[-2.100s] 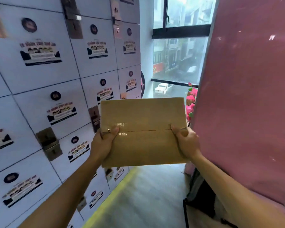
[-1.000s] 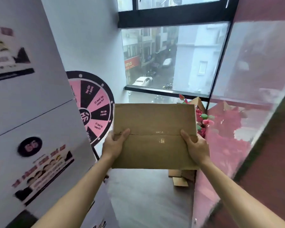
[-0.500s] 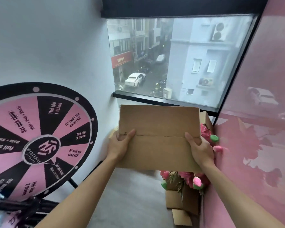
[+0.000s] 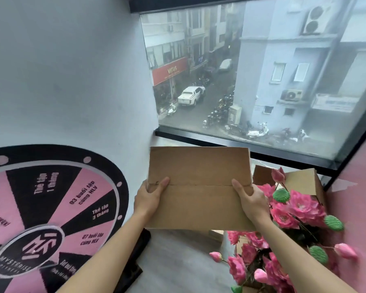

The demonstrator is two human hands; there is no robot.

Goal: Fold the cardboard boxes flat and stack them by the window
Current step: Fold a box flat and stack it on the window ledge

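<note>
I hold a flattened brown cardboard box (image 4: 199, 191) upright in front of me, just below the window (image 4: 251, 77). My left hand (image 4: 150, 197) grips its left edge, thumb on the front near the middle crease. My right hand (image 4: 251, 201) grips its right edge the same way. More cardboard (image 4: 302, 180) stands behind pink flowers at the right, under the window sill. Pieces of cardboard (image 4: 216, 234) lie on the floor beneath the held box, mostly hidden.
A pink and black prize wheel (image 4: 51, 212) leans on the white wall at the left, with its black stand (image 4: 135, 261) on the floor. Artificial pink flowers (image 4: 294, 212) crowd the right corner by a pink wall (image 4: 359, 197). Grey floor (image 4: 178, 261) lies between.
I have walked past the lockers up to the window, carrying the flat box. The window, wheel and flowers are now much closer. My grip on the box is unchanged.
</note>
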